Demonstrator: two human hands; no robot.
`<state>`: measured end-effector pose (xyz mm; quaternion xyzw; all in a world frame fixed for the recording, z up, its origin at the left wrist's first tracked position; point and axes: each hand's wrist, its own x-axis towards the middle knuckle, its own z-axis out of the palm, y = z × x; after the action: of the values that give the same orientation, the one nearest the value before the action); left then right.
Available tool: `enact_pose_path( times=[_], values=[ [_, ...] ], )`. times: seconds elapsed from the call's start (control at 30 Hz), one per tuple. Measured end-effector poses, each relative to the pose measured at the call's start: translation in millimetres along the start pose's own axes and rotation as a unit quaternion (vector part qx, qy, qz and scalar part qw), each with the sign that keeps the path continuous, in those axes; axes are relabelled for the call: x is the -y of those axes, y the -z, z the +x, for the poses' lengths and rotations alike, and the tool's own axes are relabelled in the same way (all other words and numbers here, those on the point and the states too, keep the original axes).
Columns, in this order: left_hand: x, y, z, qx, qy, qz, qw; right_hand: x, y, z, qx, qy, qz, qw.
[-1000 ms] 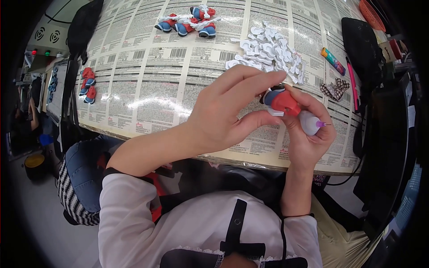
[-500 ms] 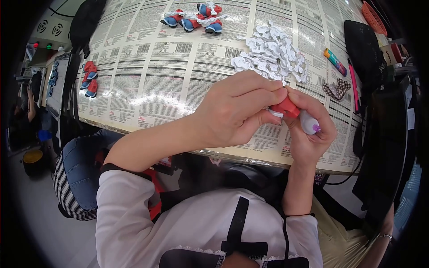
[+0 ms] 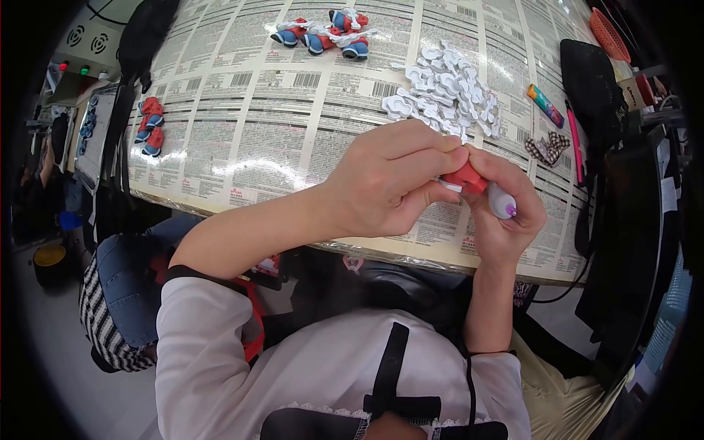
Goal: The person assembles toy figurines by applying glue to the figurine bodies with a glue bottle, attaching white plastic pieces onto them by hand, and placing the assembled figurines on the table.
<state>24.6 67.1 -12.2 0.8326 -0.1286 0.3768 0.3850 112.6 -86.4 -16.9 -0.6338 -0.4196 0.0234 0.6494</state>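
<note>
Above the near edge of the bench, the left hand is pinching a small red piece against the right hand, which is gripping a white-tipped applicator. The piece is looking light and fairly soft, best taken by its sides.

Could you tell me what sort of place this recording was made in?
Probably a small craft or toy assembly workbench. The table is covered with printed sheets, a pile of white cut-out pieces lies ready, and finished red and blue figures sit in batches.
</note>
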Motion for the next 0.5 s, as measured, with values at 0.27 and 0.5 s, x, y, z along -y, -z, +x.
enact_pose_path(
  times=[0.27,0.5],
  values=[
    [-1.5,0.8,0.4,0.003,0.007,-0.004,1.0,0.0,-1.3,0.4,-0.005,-0.001,0.006,1.0],
    [-1.3,-1.1,0.3,-0.004,0.005,-0.003,1.0,0.3,0.4,0.2,-0.003,0.001,-0.007,1.0]
  ],
)
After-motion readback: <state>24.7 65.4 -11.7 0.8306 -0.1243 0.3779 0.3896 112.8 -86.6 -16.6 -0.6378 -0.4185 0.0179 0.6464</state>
